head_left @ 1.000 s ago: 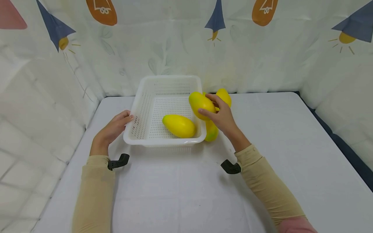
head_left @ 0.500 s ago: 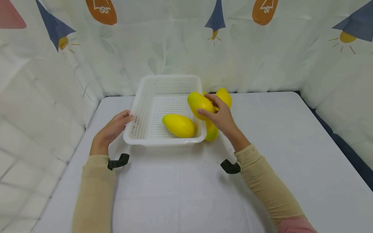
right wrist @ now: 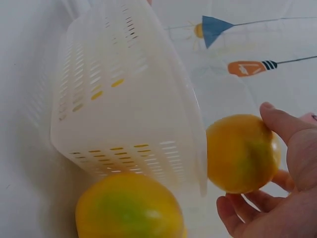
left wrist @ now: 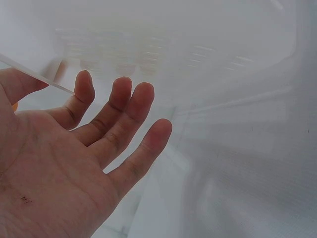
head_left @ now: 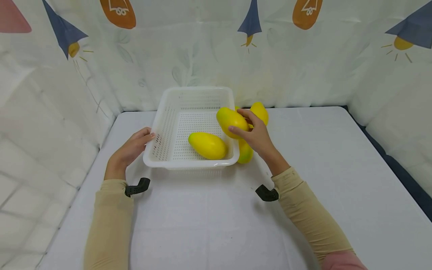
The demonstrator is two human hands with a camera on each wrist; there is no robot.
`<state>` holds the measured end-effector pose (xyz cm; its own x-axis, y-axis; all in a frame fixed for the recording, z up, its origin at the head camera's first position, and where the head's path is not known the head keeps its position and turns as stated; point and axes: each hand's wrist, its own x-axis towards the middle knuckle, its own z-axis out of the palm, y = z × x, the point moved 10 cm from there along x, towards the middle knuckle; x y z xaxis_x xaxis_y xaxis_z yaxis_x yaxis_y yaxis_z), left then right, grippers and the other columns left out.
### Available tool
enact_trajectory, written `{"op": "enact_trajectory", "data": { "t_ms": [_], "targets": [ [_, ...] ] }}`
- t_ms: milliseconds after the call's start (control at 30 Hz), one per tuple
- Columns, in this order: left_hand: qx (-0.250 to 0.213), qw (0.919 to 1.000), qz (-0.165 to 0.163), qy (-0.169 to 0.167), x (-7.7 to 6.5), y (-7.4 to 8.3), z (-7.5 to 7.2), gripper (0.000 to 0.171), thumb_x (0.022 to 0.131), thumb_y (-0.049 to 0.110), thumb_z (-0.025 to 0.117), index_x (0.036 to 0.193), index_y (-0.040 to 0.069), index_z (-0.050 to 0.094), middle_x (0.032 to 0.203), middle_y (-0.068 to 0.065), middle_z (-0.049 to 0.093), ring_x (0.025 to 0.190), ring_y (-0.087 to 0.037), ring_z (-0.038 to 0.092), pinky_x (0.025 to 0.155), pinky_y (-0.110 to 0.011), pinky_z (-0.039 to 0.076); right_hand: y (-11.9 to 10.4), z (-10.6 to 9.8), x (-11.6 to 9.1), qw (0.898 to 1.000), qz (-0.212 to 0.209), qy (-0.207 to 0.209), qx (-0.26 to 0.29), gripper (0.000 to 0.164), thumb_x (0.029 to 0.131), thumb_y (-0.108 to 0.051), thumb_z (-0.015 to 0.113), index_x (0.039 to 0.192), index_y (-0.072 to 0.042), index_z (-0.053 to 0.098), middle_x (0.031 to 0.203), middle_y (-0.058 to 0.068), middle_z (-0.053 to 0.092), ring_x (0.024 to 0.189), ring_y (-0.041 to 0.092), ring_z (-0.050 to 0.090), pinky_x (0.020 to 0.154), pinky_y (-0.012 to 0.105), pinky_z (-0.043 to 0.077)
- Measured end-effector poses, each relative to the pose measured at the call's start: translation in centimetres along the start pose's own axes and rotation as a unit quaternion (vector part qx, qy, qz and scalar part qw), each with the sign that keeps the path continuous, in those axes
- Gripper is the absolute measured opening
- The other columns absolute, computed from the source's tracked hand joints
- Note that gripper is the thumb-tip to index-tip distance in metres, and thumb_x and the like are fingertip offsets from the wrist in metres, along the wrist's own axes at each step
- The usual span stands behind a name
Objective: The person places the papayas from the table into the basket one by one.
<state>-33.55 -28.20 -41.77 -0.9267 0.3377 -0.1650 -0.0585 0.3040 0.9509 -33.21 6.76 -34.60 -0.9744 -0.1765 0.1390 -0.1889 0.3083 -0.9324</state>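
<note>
White tabletop (head_left: 209,217), perforated basket (head_left: 189,164), smooth oval fruits (head_left: 231,122)

A white-covered table (head_left: 202,225), faintly creased, is enclosed at the far side, left and right by pale sheeting (head_left: 216,67). The sheeting bears blue triangular figures (head_left: 249,20) with yellow tips, orange bulb shapes (head_left: 306,15) and faint leaf sprigs (head_left: 183,75). Dark material (head_left: 405,179) borders the table's right edge; shadows are soft.

Left hand (left wrist: 69,153) grips white basket (left wrist: 114,25) | slots (left wrist: 153,47) above fingertips (left wrist: 143,94) | pale blur right, possibly cloth (left wrist: 247,168)
</note>
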Motion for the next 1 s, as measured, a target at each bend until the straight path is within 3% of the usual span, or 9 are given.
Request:
{"op": "enact_trajectory", "data": {
  "t_ms": [267,533,1000],
  "targets": [
    [0.003,1.0000,0.002,0.000,0.0,0.0,0.0,0.030,0.102,0.040,0.044,0.117,0.014,0.043,0.109,0.006,0.056,0.101,-0.007,0.056,0.095,-0.032,0.033,-0.2,-0.1,0.1,1.000,-0.016,0.005,0.015,0.065,0.084,-0.027,0.075,0.140,-0.011,0.047,0.143,0.008,0.048,0.126,0.030,0.047,0.108,0.050,0.038],
    [0.003,1.0000,0.003,0.000,0.0,0.2,0.0,0.030,0.102,0.040,0.045,0.116,0.013,0.044,0.107,0.006,0.056,0.100,-0.007,0.055,0.095,-0.032,0.034,0.6,-0.5,-0.1,1.000,-0.008,0.010,0.008,0.064,0.084,-0.030,0.075,0.140,-0.018,0.047,0.142,0.005,0.049,0.127,0.029,0.048,0.110,0.045,0.038],
    [0.008,1.0000,-0.003,0.000,0.0,-0.1,-0.1,0.032,0.101,0.042,0.045,0.119,0.015,0.044,0.110,0.007,0.057,0.101,-0.007,0.056,0.094,-0.027,0.037,1.4,-1.4,-0.6,1.000,0.004,0.015,-0.002,0.064,0.085,-0.032,0.074,0.141,-0.018,0.046,0.143,0.004,0.048,0.129,0.029,0.047,0.110,0.043,0.039]
  ]
}}
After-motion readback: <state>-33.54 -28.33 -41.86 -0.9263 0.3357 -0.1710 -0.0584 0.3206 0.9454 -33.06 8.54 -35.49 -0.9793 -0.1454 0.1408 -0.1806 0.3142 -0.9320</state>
